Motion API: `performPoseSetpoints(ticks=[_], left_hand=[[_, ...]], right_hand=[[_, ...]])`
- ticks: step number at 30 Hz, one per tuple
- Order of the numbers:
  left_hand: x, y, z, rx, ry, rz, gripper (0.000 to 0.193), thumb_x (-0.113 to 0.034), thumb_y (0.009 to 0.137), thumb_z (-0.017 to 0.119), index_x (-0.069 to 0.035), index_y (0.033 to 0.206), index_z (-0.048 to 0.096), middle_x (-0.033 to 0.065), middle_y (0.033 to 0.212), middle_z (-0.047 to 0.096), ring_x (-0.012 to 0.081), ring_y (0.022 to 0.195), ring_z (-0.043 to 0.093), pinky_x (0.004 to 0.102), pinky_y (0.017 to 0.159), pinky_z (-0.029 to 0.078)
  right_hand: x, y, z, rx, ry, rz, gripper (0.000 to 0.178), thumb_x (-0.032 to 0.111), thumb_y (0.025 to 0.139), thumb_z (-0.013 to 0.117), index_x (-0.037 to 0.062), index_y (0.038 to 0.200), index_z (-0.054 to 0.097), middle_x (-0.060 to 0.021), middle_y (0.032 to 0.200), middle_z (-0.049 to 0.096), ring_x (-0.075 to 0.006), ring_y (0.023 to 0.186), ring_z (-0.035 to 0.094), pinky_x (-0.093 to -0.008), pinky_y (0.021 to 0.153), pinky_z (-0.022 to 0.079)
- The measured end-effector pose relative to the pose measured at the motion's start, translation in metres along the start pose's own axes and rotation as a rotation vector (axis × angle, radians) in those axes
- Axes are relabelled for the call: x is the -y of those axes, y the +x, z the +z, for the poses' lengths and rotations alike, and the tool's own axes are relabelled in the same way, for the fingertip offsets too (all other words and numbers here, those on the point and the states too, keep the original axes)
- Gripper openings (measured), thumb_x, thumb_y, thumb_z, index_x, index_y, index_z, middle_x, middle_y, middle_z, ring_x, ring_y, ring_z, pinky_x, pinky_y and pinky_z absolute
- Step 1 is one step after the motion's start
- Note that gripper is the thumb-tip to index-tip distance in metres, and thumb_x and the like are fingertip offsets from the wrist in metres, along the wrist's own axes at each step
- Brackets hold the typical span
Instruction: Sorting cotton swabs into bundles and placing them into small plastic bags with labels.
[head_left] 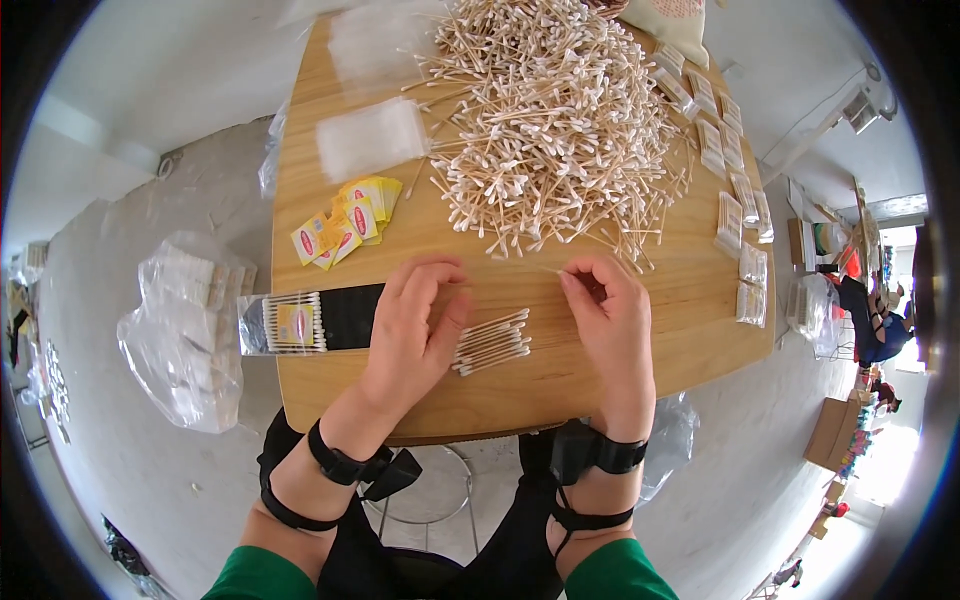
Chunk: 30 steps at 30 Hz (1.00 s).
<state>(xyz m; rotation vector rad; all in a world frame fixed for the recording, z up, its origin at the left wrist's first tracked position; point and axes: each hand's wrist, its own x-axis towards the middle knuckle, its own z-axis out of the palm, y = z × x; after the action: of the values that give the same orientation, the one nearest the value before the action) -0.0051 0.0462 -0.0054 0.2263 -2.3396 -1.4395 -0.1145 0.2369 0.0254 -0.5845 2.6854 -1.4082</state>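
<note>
A small row of wooden-stick cotton swabs (493,343) lies on the table between my hands. My left hand (410,325) is just left of it, fingers curved and thumb apart, with nothing visible in its grasp. Over the table to the right, my right hand (612,315) has thumb and forefinger pinched together. A thin pale bit shows at those fingertips, too small to make out. Beside my left hand lies a black strip (352,316), partly hidden by it. At the strip's left end is a clear bag of cotton swabs (292,323) with a yellow card inside, overhanging the table edge.
A big heap of loose cotton swabs (560,130) covers the table's far middle. Yellow cards (350,218) and clear plastic bags (372,138) lie at left. Filled packs (728,220) line the right edge. A large plastic bag of packs (190,330) hangs left of the table.
</note>
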Motion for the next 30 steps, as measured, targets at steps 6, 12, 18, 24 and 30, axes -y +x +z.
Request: performPoseSetpoints(ticks=[6,12,18,24,30], left_hand=[[0.002,0.002,0.002,0.011,0.156,0.121,0.017,-0.008,0.091,0.071,-0.003,0.107,0.068,0.0153,0.118,0.066,0.0368,0.108,0.062,0.0445,0.092,0.051],[0.002,0.001,0.004,0.088,0.282,0.201,0.011,-0.014,0.091,0.073,-0.005,0.096,0.072,0.0129,0.117,0.067,0.0351,0.116,0.061,0.0459,0.097,0.049],[0.004,0.001,0.001,0.087,0.253,0.185,0.011,-0.013,0.090,0.073,-0.004,0.096,0.071,0.0135,0.116,0.067,0.0360,0.116,0.062,0.0462,0.097,0.049],[0.004,0.000,0.001,0.002,0.044,0.038,0.012,-0.004,0.093,0.068,0.000,0.104,0.066,0.0170,0.115,0.066,0.0381,0.105,0.064,0.0429,0.090,0.052],[0.002,-0.001,0.003,-0.055,-0.096,-0.031,0.015,-0.001,0.096,0.063,0.002,0.111,0.063,0.0185,0.115,0.066,0.0379,0.101,0.063,0.0412,0.086,0.053]], right_hand=[[0.001,-0.004,0.012,0.200,-0.111,-0.178,0.010,0.003,0.082,0.076,0.0067,0.090,0.073,-0.0111,0.088,0.067,-0.0336,0.085,0.065,-0.0427,0.072,0.052],[0.013,-0.003,0.033,0.096,-0.097,-0.243,0.027,0.004,0.085,0.072,0.0102,0.112,0.072,-0.0117,0.094,0.067,-0.0338,0.087,0.065,-0.0441,0.074,0.053],[0.023,-0.003,0.052,0.059,-0.175,-0.304,0.024,0.004,0.090,0.068,0.0089,0.113,0.070,-0.0120,0.094,0.066,-0.0353,0.088,0.065,-0.0445,0.075,0.054],[0.014,-0.004,0.026,-0.007,-0.087,-0.151,0.013,0.001,0.091,0.067,0.0034,0.103,0.069,-0.0123,0.087,0.070,-0.0355,0.081,0.067,-0.0428,0.072,0.054],[0.006,-0.008,-0.008,0.073,0.041,0.123,0.013,0.000,0.090,0.070,0.0038,0.102,0.072,-0.0137,0.089,0.071,-0.0329,0.082,0.068,-0.0389,0.072,0.054]])
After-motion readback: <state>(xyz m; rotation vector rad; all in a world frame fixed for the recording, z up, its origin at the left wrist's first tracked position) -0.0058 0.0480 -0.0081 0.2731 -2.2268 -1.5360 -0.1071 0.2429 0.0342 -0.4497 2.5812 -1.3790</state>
